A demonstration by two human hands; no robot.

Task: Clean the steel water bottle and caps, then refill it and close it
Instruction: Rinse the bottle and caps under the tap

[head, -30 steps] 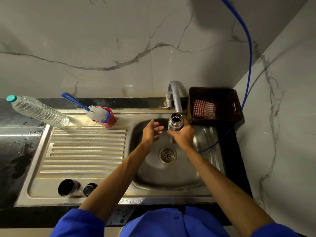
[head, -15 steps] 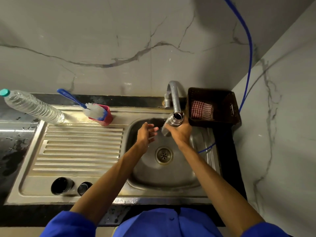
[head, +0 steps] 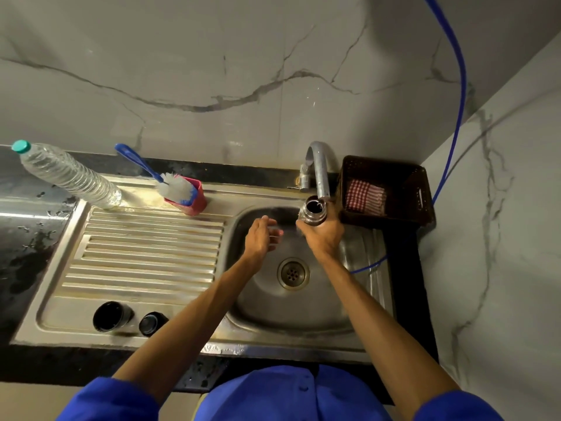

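The steel water bottle (head: 312, 211) is held in the right hand (head: 323, 238), which is wrapped around its body just below the neck. It is kept over the far part of the sink basin (head: 273, 308), with its open mouth directly beneath the spout of the tap (head: 320, 168). Whether water is running cannot be told. The left hand (head: 261, 238) is empty, with fingers loosely spread, just left of the bottle and apart from it.

Two dark caps (head: 129, 317) are lying on the near part of the draining board (head: 145, 253), well apart from the bottle. A bottle brush (head: 170, 180) is propped in a pink holder (head: 194, 199) at the far edge, beside a clear plastic bottle (head: 66, 174). A checked cloth (head: 364, 196) is kept in a dark basket (head: 422, 189) on the right.

The bottle is judged stiff and hard, and its polished wall is likely to be slippery when wet. Weight will be gained as it fills, so a full wrap around the body is better trusted than a pinch at the threaded neck. The caps are judged small and light, best taken by the rim.
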